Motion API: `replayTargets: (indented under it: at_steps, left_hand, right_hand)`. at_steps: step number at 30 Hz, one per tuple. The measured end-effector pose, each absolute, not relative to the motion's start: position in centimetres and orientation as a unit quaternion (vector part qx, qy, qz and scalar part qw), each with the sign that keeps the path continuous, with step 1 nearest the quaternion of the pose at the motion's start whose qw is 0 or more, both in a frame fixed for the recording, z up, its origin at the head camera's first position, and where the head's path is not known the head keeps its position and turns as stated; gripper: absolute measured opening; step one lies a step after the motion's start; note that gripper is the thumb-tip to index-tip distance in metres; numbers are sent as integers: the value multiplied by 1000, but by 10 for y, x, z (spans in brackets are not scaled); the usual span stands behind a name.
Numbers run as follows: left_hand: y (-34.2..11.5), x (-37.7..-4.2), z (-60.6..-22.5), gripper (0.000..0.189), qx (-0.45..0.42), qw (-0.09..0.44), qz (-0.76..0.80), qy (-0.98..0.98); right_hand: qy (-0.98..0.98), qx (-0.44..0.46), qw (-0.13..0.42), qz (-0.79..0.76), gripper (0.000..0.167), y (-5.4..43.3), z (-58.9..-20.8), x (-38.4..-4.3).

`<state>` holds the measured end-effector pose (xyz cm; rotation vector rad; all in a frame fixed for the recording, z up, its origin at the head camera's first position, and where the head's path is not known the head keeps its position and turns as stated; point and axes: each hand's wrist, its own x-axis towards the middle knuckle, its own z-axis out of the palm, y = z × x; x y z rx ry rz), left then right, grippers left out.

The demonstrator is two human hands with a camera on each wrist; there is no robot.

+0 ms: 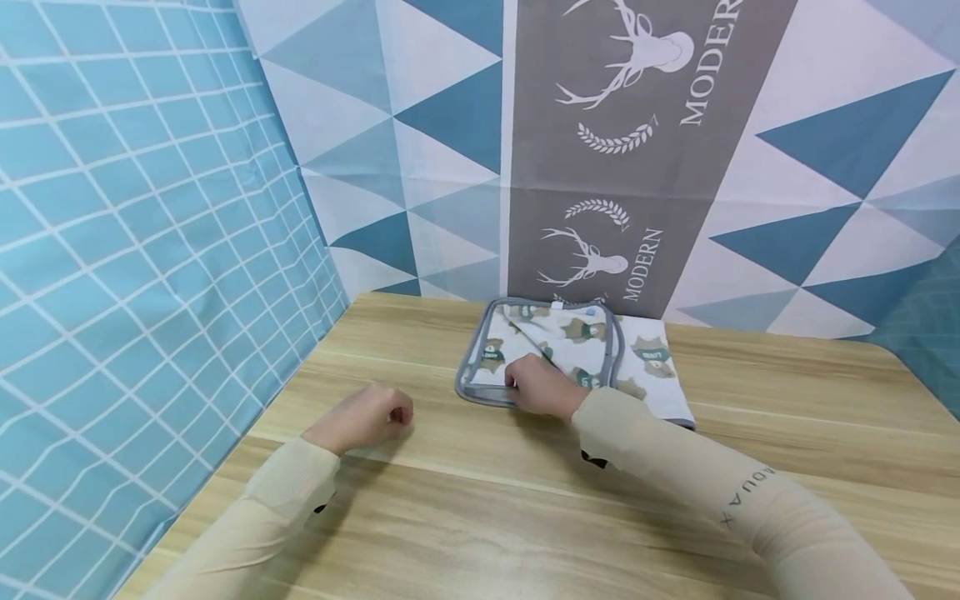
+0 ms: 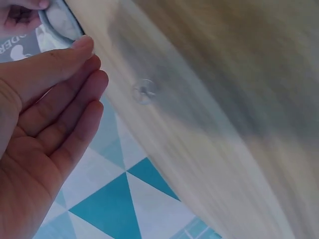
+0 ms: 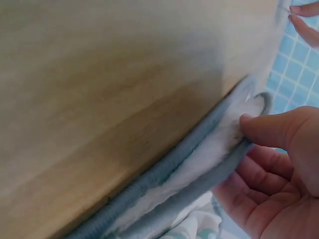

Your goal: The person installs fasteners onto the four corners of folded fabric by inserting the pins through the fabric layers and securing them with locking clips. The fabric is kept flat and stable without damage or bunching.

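Note:
A white cloth (image 1: pixel 551 333) with brown bears and grey edging lies folded at the back of the table, its layers overlapping. My right hand (image 1: pixel 542 385) is at the near edge of this cloth. In the right wrist view, the thumb and fingers of my right hand (image 3: pixel 279 164) pinch the grey-trimmed border (image 3: pixel 199 169), and a gap shows between two edges there. To the left of the cloth, my left hand (image 1: pixel 371 417) is held over the table, apart from it. Its fingers (image 2: pixel 75 109) are loosely curled with nothing visible between them.
The wooden table (image 1: pixel 450 517) meets a patterned backdrop (image 1: pixel 442 150) with triangles and deer heads. A blue checked sheet (image 1: pixel 135 250) hangs along the left side. A faint clear round shape (image 2: pixel 144 92) shows against the wood in the left wrist view.

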<state>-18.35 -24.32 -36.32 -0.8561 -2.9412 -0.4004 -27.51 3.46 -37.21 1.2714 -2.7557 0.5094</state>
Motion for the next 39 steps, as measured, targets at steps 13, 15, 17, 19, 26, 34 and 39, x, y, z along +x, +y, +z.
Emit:
replayTargets:
  at_steps: [13, 15, 17, 19, 26, 34, 39]
  left_hand:
    - [-205, -217, -348, 4, -265, 40, -257, -928]
    - [-197, -225, -345, 5, -259, 51, -279, -923]
    - [-190, -232, -342, 4, -253, 62, -296, -919]
    - [-183, -239, -339, 4, -245, 71, -313, -915]
    - [-163, -265, -338, 8, -230, 81, -362, -900]
    - [-149, -285, -345, 8, -222, 59, -403, -886]
    - [-146, -290, -348, 10, -206, 50, -420, -882]
  right_hand:
    - [-905, 283, 31, 317, 14, 52, -355, -307]
    - [-902, 261, 27, 343, 16, 55, -354, -310]
    - [-899, 242, 26, 364, 17, 57, -352, -312]
    - [-897, 226, 21, 380, 18, 60, -349, -311]
    - [-897, 173, 13, 405, 22, 65, -346, -311]
    - [-893, 162, 11, 420, 24, 64, -344, -311]
    - [-892, 168, 17, 419, 23, 64, -345, -311]
